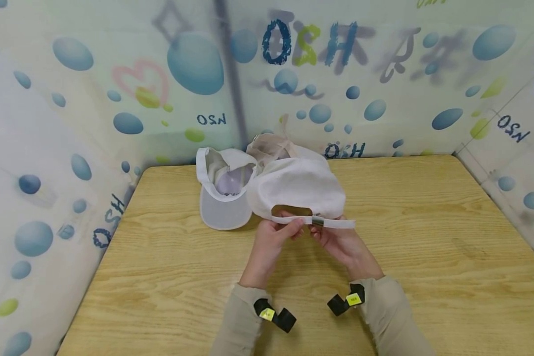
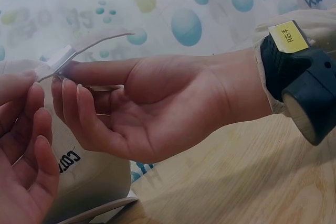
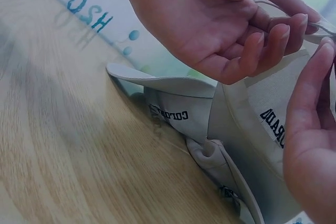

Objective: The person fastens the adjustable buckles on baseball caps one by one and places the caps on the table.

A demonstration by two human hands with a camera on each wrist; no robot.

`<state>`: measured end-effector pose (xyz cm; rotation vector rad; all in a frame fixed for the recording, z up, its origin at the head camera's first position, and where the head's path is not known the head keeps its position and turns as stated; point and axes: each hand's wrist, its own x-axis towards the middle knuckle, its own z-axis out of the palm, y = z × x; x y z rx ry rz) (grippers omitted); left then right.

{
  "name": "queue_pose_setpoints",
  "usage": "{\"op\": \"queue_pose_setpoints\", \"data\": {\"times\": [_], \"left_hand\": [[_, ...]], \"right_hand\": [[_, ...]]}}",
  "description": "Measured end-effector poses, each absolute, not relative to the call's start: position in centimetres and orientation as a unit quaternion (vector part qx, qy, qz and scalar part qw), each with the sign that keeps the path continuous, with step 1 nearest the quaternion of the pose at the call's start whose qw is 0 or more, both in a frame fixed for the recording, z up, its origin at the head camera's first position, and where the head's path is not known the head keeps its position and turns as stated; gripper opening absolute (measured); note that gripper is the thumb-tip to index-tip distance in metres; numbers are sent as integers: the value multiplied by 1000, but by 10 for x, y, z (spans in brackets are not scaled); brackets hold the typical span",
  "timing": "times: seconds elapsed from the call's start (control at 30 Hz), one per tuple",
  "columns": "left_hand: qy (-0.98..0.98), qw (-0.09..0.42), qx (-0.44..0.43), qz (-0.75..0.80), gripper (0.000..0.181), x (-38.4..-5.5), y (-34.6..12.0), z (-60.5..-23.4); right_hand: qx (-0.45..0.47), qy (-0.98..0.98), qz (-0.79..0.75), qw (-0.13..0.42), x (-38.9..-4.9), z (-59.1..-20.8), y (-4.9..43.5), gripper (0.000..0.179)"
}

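Note:
A white baseball cap [image 1: 300,180] is held above the table with its rear opening and adjustment strap [image 1: 338,224] toward me. My left hand [image 1: 269,244] pinches the strap left of its metal buckle [image 1: 318,221], thumb on top. On the buckle's other side, my right hand [image 1: 342,247] pinches the strap, whose loose tail sticks out to the right. Seen from the left wrist, the right hand's thumb and index finger [image 2: 100,72] meet at the buckle, other fingers curled. Dark lettering shows on the cap [image 3: 273,124] in the right wrist view.
Left of the held cap, another white cap [image 1: 227,212] lies with its inside facing up and brim toward me. A beige cap [image 1: 269,146] sits behind, partly hidden. The wooden table [image 1: 160,277] meets a bubble-patterned wall covering [image 1: 196,64] at its back edge.

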<state>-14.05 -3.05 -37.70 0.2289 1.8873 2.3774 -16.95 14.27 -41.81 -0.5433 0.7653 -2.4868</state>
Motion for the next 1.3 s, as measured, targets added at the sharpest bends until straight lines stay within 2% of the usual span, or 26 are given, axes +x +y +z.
{"op": "queue_pose_setpoints", "data": {"times": [0.27, 0.53, 1.3], "left_hand": [[609, 58, 70, 788, 19, -149, -28, -400], [614, 46, 81, 784, 27, -151, -26, -405], [596, 19, 35, 802, 20, -150, -33, -399]], "right_hand": [[-200, 313, -900, 229, -170, -420, 141, 13], [-202, 301, -905, 223, -169, -420, 143, 15], [-186, 284, -913, 226, -171, -420, 145, 12]]}}
